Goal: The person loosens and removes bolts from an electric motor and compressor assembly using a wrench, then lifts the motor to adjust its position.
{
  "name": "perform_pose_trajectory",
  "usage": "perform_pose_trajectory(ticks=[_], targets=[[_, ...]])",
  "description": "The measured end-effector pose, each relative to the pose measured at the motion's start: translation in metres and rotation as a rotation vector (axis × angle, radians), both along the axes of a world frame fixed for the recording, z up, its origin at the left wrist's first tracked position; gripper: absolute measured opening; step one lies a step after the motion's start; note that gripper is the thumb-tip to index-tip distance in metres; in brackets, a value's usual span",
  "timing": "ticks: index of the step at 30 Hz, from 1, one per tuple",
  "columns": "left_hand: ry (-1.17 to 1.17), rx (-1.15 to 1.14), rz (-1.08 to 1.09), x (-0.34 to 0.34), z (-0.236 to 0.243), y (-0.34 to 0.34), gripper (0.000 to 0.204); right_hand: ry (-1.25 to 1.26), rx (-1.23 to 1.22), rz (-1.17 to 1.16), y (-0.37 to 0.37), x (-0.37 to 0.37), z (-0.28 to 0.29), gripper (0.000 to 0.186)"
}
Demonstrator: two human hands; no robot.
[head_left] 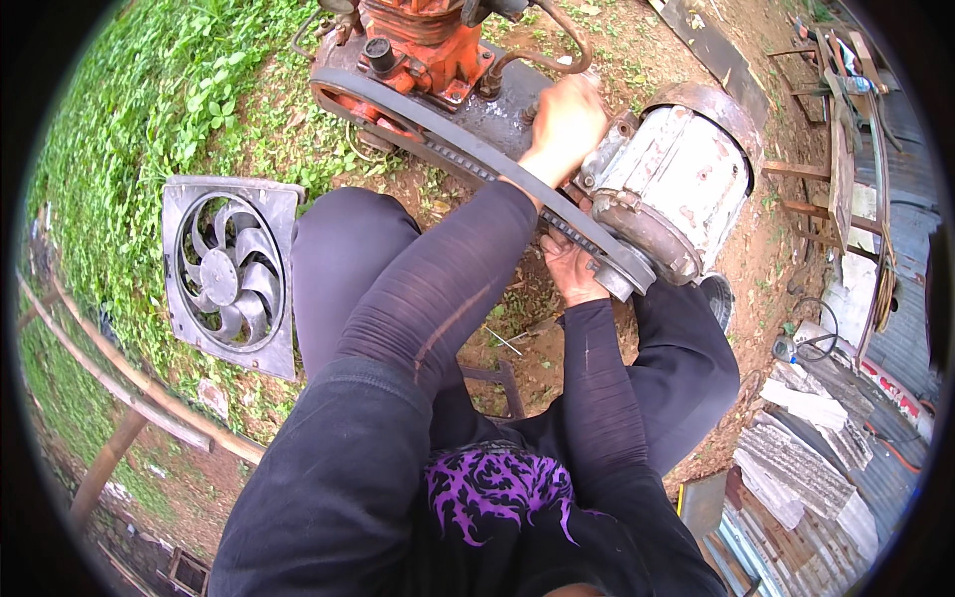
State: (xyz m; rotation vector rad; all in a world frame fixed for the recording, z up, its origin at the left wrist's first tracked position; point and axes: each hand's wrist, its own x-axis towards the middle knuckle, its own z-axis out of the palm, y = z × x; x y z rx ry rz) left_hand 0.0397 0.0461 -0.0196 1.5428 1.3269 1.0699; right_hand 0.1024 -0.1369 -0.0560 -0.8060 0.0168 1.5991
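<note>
An orange-red compressor pump (423, 45) sits on a dark metal base (502, 117). From it a long black drive belt (438, 127) runs down to the pulley (629, 267) of a worn white electric motor (681, 169). My left hand (569, 121) reaches over the belt and is curled beside the motor, above the base; whatever its fingers grip is hidden. Below the belt, my right hand (572, 271) is turned palm up with fingers bent in under the motor's side, close to the pulley. The belt partly covers those fingers, and what they hold cannot be made out.
A black radiator fan (221, 279) in a square shroud lies on the grass at left. Wooden poles (139, 383) form a rail beyond it. To the right are a wooden frame (841, 149), corrugated sheets (796, 468) and cables. A bent pipe (567, 60) arches from the compressor.
</note>
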Motion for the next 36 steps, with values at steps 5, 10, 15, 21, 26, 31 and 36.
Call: perform_pose_trajectory(ticks=[5,10,15,21,26,31,36], targets=[[0.209,-0.035,-0.135,0.008,0.036,-0.007,0.030,-0.048,-0.026,0.005,0.003,-0.001,0.005,0.041],[-0.153,-0.151,0.054,-0.021,0.052,-0.015,0.033,0.008,-0.083,-0.076,0.001,-0.003,0.004,0.036],[-0.125,-0.127,0.077,-0.053,0.043,-0.037,0.035,-0.002,-0.133,-0.103,-0.012,-0.011,0.001,0.023],[0.015,-0.270,-0.058,-0.097,0.050,-0.067,0.034,-0.567,-0.527,0.214,-0.036,-0.032,0.046,0.025],[0.227,-0.184,-0.142,-0.126,0.056,-0.097,0.030,-1.086,-0.370,0.697,-0.058,-0.016,0.091,0.035],[0.249,-0.178,-0.270,-0.135,0.088,-0.142,0.027,-1.697,-0.043,0.909,-0.065,-0.027,0.131,0.051],[0.113,-0.193,-0.338,-0.135,0.113,-0.163,0.019,-1.740,0.007,1.023,-0.069,-0.032,0.161,0.038]])
